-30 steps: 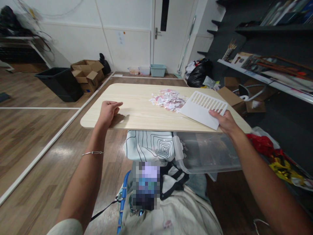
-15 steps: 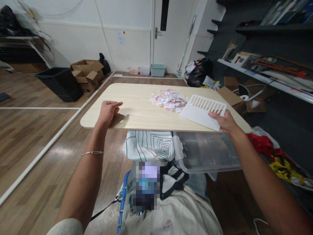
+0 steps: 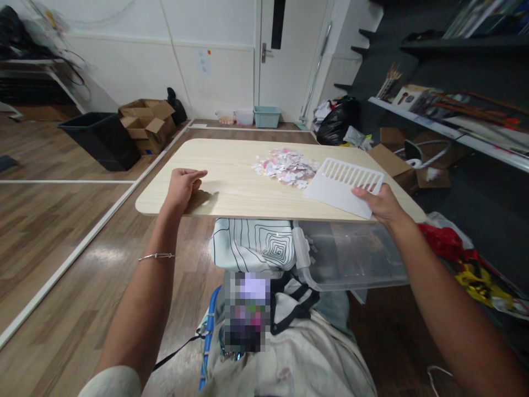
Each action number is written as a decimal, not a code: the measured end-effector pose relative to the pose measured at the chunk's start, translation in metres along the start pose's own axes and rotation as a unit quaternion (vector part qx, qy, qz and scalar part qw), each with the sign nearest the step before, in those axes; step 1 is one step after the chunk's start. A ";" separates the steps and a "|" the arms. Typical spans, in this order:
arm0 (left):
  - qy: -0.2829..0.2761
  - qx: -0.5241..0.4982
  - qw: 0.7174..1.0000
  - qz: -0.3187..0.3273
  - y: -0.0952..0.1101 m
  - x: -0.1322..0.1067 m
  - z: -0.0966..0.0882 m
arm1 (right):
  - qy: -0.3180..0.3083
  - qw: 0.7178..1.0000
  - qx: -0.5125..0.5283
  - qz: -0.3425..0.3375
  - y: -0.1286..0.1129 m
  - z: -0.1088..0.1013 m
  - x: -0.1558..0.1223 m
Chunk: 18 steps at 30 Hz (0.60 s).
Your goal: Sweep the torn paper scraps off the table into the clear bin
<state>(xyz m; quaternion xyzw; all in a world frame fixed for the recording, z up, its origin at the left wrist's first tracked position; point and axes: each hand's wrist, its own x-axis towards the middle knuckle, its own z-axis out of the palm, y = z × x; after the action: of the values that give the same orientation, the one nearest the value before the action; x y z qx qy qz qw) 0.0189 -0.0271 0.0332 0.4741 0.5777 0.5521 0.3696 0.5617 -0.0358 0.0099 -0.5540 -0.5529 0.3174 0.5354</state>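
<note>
A pile of torn paper scraps, white with pink bits, lies on the pale wooden tabletop. My right hand grips a white flat slotted panel at its right end, thumb on top. The row of slots runs along its far side, and its left edge is beside the scraps. Over the left part of the table, my left hand is closed, thumb and forefinger together and pointing right, the other fingers curled. I see nothing in it.
Under the table's near edge is a clear plastic bin, with a patterned white cushion-like item beside it. A black bin and cardboard boxes stand on the left. Shelves and an open carton are on the right.
</note>
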 end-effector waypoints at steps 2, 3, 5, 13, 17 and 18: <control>-0.002 -0.003 1.000 0.005 -0.002 0.001 -0.001 | 0.001 1.000 0.007 0.007 0.001 0.000 0.000; -0.003 -0.004 1.000 0.008 -0.003 0.002 -0.001 | 0.002 1.000 0.009 0.009 0.001 -0.001 0.000; -0.006 -0.003 1.000 0.016 -0.004 0.003 -0.001 | 0.005 1.000 0.011 0.010 0.001 -0.001 0.000; -0.004 0.005 1.000 0.017 -0.003 0.002 -0.001 | -0.008 1.000 0.002 0.020 0.000 -0.005 -0.002; 0.003 0.010 1.000 0.011 -0.001 0.001 0.000 | 0.015 1.000 0.000 0.007 0.004 -0.004 0.001; 0.005 0.009 1.000 0.009 -0.001 0.001 0.000 | 0.024 1.000 0.001 0.003 0.005 -0.004 0.001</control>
<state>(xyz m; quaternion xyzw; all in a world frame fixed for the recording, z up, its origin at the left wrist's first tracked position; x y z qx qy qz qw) 0.0187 -0.0264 0.0321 0.4802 0.5801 0.5525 0.3572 0.5666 -0.0344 0.0066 -0.5624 -0.5381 0.3065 0.5479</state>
